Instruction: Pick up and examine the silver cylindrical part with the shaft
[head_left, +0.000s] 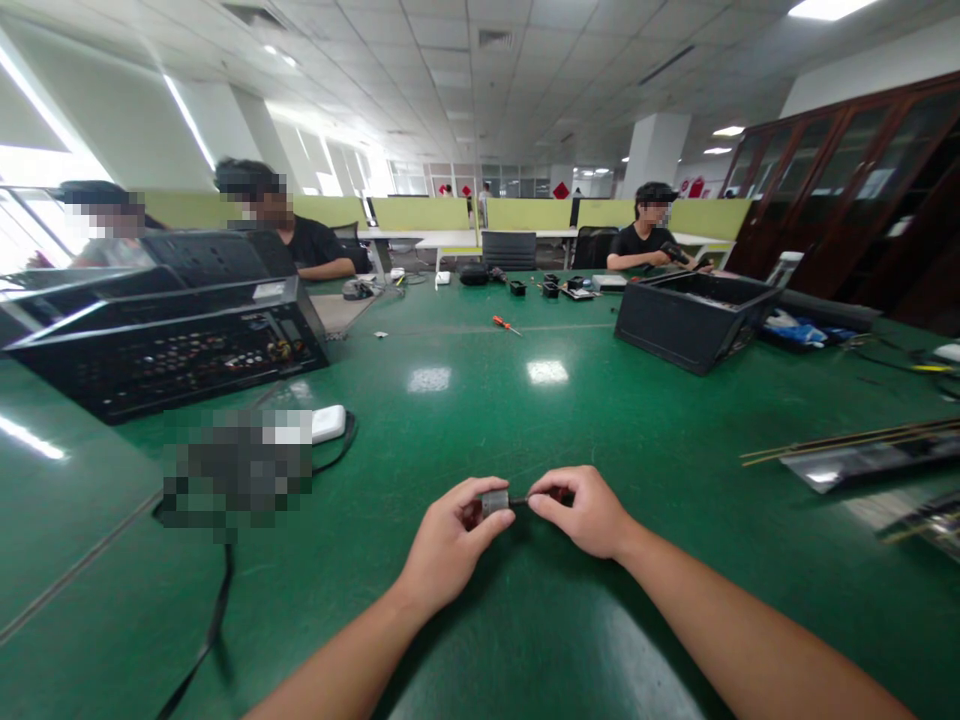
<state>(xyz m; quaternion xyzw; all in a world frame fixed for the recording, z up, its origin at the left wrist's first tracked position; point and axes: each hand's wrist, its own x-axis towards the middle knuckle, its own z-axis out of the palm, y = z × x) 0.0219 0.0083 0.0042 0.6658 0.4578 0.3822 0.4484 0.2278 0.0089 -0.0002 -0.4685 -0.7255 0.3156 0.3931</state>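
Note:
Low over the green table, my left hand [457, 530] is closed around a small grey metal cylinder [495, 502], thumb on the near side and fingers on the far side. It could be a small motor, but its kind is too small to be sure of. A thin dark rod [519, 501] sticks out from the cylinder's right end. My right hand [581, 512] pinches the outer end of that rod between thumb and forefinger. Whether rod and cylinder are one piece, I cannot tell.
An orange-handled screwdriver [506, 325] lies farther back. Black computer cases stand left [172, 330] and right [694, 315]. A white block [328, 423] and black strap [217, 620] lie at left; thin rods [832, 441] at right. Small black parts [550, 288] sit at the back. Several people sit across.

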